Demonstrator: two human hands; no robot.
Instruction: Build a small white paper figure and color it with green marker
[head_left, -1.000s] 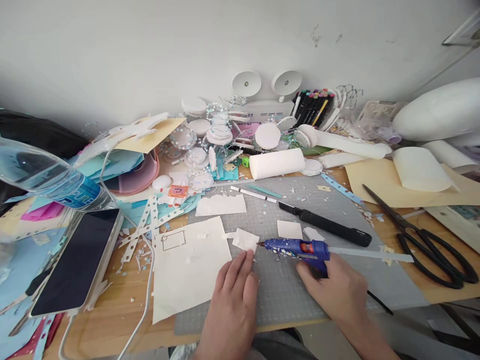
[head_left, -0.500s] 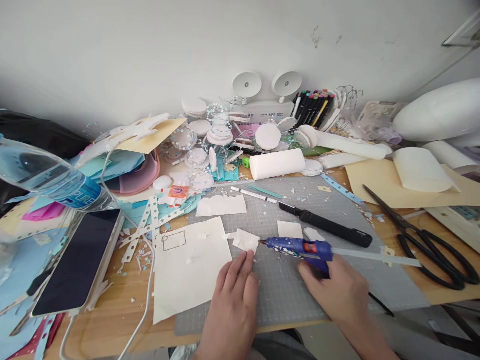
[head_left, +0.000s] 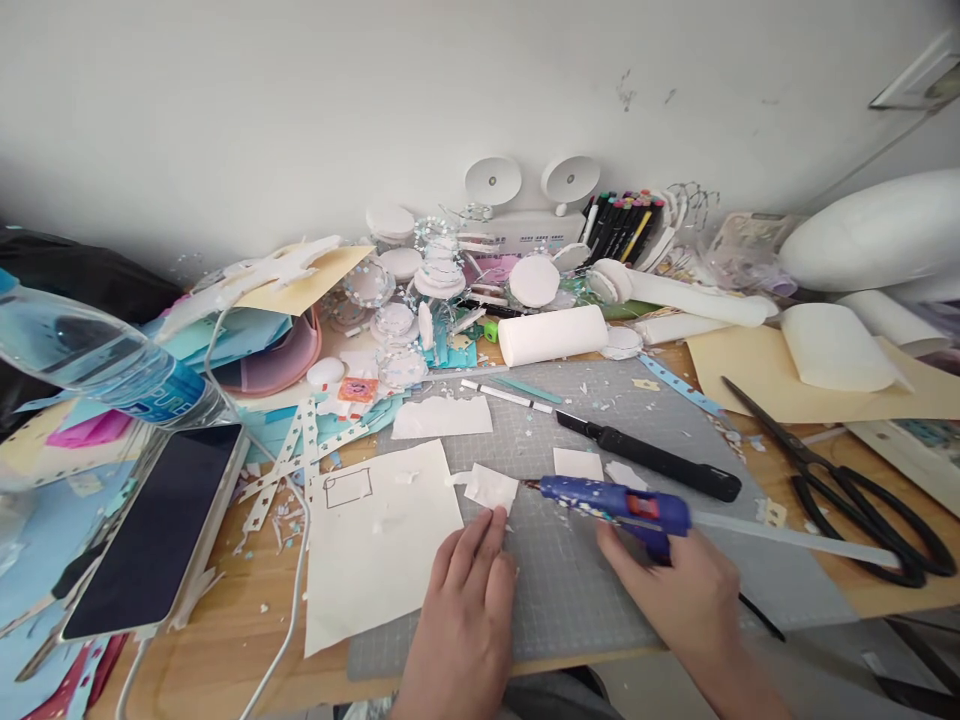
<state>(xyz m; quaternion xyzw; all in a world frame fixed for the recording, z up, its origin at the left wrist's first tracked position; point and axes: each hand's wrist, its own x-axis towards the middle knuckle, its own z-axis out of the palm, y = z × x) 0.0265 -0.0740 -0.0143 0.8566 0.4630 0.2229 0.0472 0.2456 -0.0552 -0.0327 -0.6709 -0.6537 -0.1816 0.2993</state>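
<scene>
At the far left, a clear bottle [head_left: 112, 350] with a blue label leans into view above a dark-screened phone [head_left: 161, 530]. A white cable [head_left: 299, 580] loops down the wooden counter [head_left: 225, 610] to the right of the phone, near crossed strips [head_left: 285, 455] punched with stars. Next comes a cream sheet [head_left: 375, 590] with a small rectangle drawn near its upper left corner; its right side lies over a grey cutting mat [head_left: 555, 600]. Beyond the sheet is a white strip [head_left: 442, 420] with a ragged upper edge.

The left hand [head_left: 465, 610] lies palm down, its grip open, fingertips resting at the lower edge of a small white piece [head_left: 491, 486]. That piece lies on the mat, just right of the cream sheet. A blue glue gun [head_left: 600, 500] points left at it; the gun is a little blurred, but its tip seems to sit just beside the piece's right edge. Behind the gun lie a white paper rectangle [head_left: 577, 463] and a black craft knife [head_left: 660, 460].

The right hand [head_left: 675, 590] has its grip closed round the gun's handle. A translucent glue stick [head_left: 795, 537] juts from the gun's back, its end crossing in front of the handles of black scissors [head_left: 851, 480].
</scene>
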